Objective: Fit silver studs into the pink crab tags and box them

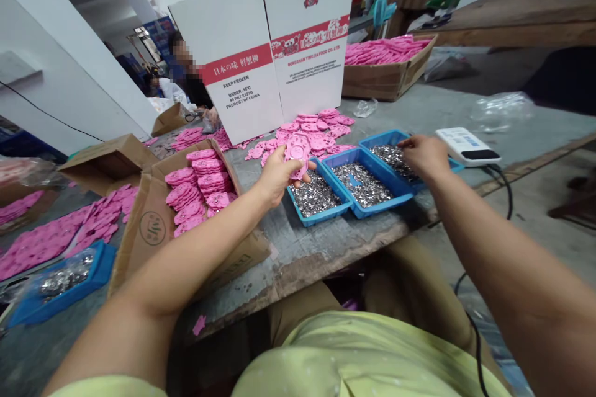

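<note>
My left hand [274,177] grips a flat pink piece [297,150] with cut-out shapes, thumb on top, above the left blue tray [321,219]. My right hand [424,155] reaches over the right blue tray [379,136], its fingertips drawn together at the small shiny metal parts [391,156]. Whatever the fingertips hold is too small to make out. Between these two stands the middle blue tray [388,203], also filled with metal parts and with a small blue piece [354,180] lying on them. Behind the trays lies a loose heap of pink pieces [321,130].
At left, an open cardboard box [139,242] holds stacked pink pieces. A tall white carton panel [307,31] stands behind the heap. Farther right are a carton of pink pieces [391,80] and a white device [468,146] with a cable. Across the table sits another person [190,77].
</note>
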`<state>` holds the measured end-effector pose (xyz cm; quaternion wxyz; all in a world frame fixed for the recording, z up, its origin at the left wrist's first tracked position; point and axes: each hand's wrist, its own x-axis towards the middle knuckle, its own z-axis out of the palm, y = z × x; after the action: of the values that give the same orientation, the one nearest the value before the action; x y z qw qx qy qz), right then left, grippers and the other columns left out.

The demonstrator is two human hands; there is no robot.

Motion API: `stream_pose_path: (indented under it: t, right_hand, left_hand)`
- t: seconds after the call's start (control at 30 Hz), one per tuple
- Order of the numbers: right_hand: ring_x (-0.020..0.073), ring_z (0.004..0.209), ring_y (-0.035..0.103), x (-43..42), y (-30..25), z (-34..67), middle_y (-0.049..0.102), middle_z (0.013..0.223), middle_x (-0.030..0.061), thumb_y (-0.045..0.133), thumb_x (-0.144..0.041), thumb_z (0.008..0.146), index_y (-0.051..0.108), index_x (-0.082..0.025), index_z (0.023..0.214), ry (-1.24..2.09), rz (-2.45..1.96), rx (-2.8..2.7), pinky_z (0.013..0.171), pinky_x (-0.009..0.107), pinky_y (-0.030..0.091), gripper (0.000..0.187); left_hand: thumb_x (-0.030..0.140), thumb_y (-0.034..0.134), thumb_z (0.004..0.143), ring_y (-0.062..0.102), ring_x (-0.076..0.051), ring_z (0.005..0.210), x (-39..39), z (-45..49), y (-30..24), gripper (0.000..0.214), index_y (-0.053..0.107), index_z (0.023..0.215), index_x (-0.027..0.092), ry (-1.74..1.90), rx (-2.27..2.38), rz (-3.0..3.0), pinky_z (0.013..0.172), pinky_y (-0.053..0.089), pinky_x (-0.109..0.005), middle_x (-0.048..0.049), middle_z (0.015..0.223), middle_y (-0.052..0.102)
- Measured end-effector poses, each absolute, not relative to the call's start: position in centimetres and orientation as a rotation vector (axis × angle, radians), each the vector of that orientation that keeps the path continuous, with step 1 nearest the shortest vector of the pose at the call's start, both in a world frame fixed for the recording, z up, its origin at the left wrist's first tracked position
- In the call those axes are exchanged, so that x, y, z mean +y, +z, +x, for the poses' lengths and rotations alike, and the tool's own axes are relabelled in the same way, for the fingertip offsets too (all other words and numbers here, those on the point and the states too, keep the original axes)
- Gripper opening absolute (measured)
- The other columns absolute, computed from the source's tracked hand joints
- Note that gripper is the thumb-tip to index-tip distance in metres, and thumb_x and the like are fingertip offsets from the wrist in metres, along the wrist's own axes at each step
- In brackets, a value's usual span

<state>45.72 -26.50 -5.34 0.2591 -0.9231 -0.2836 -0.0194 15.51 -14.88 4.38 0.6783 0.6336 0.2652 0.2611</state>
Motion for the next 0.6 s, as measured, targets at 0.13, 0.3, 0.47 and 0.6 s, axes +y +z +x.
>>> stream_pose_path:
  t: [0.13,0.3,0.47,0.6]
  right_hand:
    - [0.0239,0.094,0.069,-26.8,-4.7,45.5,0.078,0.118,0.0249,0.056,-0.01,0.097,0.078,-0.007,0.125,0.063,-2.437,-0.663,0.081,0.033,0.043,0.036]
    - [0.0161,0.071,0.056,-26.4,-3.5,44.0,0.078,0.097,0.0211,0.065,-0.003,0.088,0.081,-0.007,0.099,0.112,-2.11,-0.575,0.077,0.035,0.04,0.02]
    - [0.0095,0.051,0.045,-24.6,-2.1,39.6,0.062,0.063,-0.0013,0.073,-0.005,0.077,0.071,-0.016,0.077,0.324,-1.766,-0.574,0.059,0.03,0.039,0.011]
    - [0.0085,0.047,0.043,-23.0,-1.3,35.0,0.058,0.057,-0.005,0.083,-0.013,0.066,0.067,-0.019,0.068,0.572,-1.327,-0.758,0.049,0.027,0.036,0.017]
  left_hand:
    - [0.009,0.061,0.073,0.062,-0.013,0.052,-14.8,15.5,4.4,0.034,0.051,0.104,0.017,0.583,0.595,1.419,0.046,0.035,-0.025,-0.0059,0.079,0.073]
    - [0.008,0.06,0.074,0.063,-0.013,0.051,-14.8,15.4,4.3,0.033,0.05,0.105,0.018,0.579,0.61,1.416,0.045,0.036,-0.025,-0.0055,0.079,0.073]
    - [0.008,0.063,0.073,0.064,-0.014,0.051,-14.8,15.5,4.3,0.034,0.051,0.103,0.017,0.572,0.605,1.41,0.044,0.037,-0.024,-0.006,0.078,0.073]
    - [0.008,0.065,0.071,0.063,-0.013,0.05,-14.9,15.5,4.5,0.038,0.052,0.106,0.015,0.553,0.608,1.405,0.043,0.037,-0.023,-0.0069,0.08,0.074]
